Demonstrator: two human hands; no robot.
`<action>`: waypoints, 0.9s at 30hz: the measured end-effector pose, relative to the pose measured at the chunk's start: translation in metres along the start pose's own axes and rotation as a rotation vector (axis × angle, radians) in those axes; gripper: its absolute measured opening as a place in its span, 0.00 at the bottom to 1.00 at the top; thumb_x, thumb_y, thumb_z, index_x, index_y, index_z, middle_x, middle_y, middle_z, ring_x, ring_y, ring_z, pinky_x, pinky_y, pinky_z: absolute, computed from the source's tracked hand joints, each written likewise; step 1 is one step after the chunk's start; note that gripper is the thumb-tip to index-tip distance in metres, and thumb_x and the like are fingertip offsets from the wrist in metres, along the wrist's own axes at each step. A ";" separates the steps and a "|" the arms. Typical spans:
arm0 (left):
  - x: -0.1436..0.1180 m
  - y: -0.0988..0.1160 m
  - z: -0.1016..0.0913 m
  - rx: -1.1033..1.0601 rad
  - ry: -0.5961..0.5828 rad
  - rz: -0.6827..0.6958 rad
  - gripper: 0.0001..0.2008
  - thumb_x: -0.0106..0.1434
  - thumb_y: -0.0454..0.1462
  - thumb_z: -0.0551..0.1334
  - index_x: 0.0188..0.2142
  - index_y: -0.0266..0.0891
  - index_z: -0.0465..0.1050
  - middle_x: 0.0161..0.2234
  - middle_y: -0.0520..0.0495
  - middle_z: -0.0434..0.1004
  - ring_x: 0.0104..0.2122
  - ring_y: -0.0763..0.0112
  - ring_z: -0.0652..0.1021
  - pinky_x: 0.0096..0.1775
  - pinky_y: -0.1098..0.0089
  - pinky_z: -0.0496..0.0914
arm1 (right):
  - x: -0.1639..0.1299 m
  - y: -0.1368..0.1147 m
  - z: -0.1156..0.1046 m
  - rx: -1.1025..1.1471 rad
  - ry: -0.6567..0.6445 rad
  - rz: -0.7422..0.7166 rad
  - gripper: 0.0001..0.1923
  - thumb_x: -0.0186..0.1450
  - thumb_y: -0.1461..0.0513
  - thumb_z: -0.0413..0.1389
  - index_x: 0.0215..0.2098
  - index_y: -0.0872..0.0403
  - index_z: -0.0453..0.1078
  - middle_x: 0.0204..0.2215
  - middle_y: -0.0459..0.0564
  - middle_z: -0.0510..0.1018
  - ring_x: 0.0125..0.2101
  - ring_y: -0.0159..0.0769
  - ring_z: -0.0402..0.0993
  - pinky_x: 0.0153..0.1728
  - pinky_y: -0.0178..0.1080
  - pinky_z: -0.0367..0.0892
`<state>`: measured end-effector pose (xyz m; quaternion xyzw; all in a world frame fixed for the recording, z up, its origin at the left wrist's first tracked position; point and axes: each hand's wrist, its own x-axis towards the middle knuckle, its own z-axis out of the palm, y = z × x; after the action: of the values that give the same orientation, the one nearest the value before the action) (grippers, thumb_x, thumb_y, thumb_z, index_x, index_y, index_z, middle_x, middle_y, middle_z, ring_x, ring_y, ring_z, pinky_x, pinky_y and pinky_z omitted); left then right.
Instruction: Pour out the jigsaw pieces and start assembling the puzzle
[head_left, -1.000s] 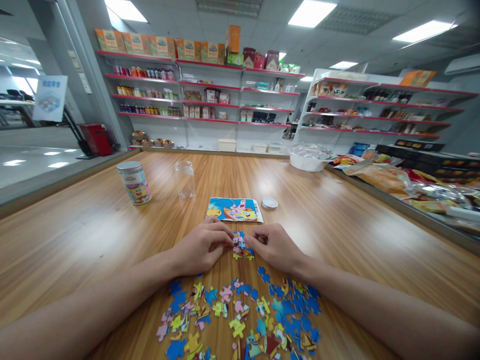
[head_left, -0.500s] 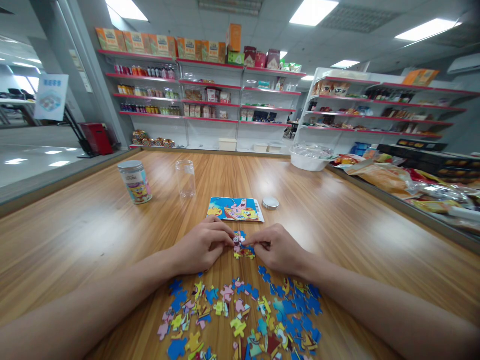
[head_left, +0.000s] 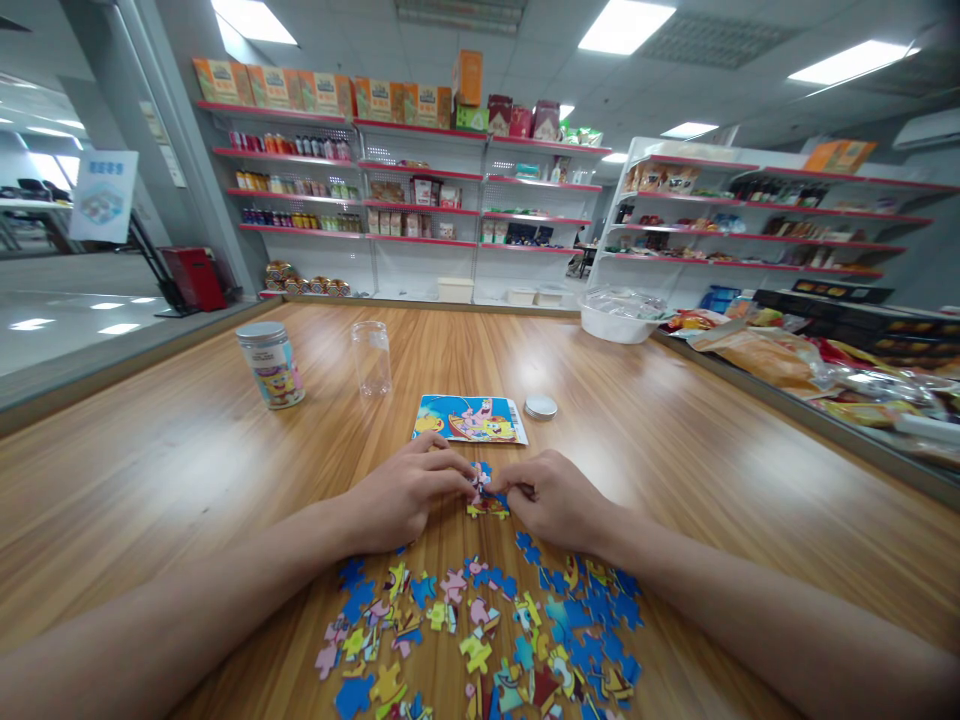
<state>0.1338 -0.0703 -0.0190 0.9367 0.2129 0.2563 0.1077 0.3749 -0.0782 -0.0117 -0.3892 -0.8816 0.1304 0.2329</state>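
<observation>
Between both hands, a small joined cluster of puzzle pieces point(head_left: 486, 494) lay on the wooden tabletop point(head_left: 150, 470).

Fingers of the left hand point(head_left: 405, 493) and the right hand point(head_left: 551, 497) were pinched together on that cluster from either side, just in front of a cartoon reference picture point(head_left: 470, 419) lying flat; any print on it was too small to read. Nearer the person, loose pieces point(head_left: 480, 630) were scattered between the forearms, blue, yellow and pink. Beyond the picture sat a round metal lid point(head_left: 541, 406), a clear empty jar point(head_left: 372, 358) and a capped cartoon-labelled jar point(head_left: 271, 364), its lettering unreadable. A white bowl point(head_left: 619, 318) covered in clear wrap stood further back, snack packets point(head_left: 795, 360) lay to the right, and stocked red-edged shelves point(head_left: 420, 185) lined the wall.
</observation>
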 end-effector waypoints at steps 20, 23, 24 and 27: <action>0.000 -0.002 -0.001 -0.019 -0.008 -0.004 0.26 0.58 0.20 0.53 0.48 0.43 0.77 0.48 0.46 0.77 0.49 0.60 0.67 0.53 0.55 0.67 | -0.003 0.006 0.005 -0.097 0.073 -0.073 0.21 0.61 0.69 0.51 0.47 0.48 0.79 0.26 0.50 0.83 0.20 0.31 0.71 0.26 0.34 0.60; 0.000 -0.001 -0.002 -0.018 -0.012 -0.006 0.26 0.58 0.20 0.53 0.48 0.44 0.77 0.48 0.46 0.77 0.49 0.59 0.67 0.53 0.55 0.66 | -0.001 0.007 0.003 -0.112 0.038 -0.079 0.22 0.61 0.69 0.51 0.47 0.48 0.80 0.31 0.51 0.84 0.25 0.34 0.76 0.29 0.35 0.65; 0.000 -0.001 -0.002 -0.015 -0.015 -0.006 0.26 0.58 0.20 0.53 0.49 0.44 0.77 0.48 0.46 0.77 0.49 0.59 0.67 0.53 0.55 0.66 | -0.001 0.006 0.003 -0.115 0.025 -0.086 0.22 0.61 0.69 0.51 0.47 0.48 0.80 0.32 0.51 0.84 0.26 0.35 0.77 0.30 0.35 0.65; 0.000 0.000 -0.003 -0.017 -0.019 -0.004 0.27 0.57 0.19 0.53 0.48 0.43 0.77 0.48 0.46 0.77 0.49 0.59 0.67 0.53 0.55 0.66 | -0.001 0.004 0.002 -0.134 -0.004 -0.100 0.22 0.61 0.69 0.50 0.46 0.48 0.80 0.33 0.51 0.84 0.28 0.36 0.78 0.31 0.36 0.66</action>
<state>0.1325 -0.0697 -0.0167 0.9378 0.2116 0.2488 0.1180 0.3769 -0.0765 -0.0149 -0.3590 -0.9073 0.0599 0.2108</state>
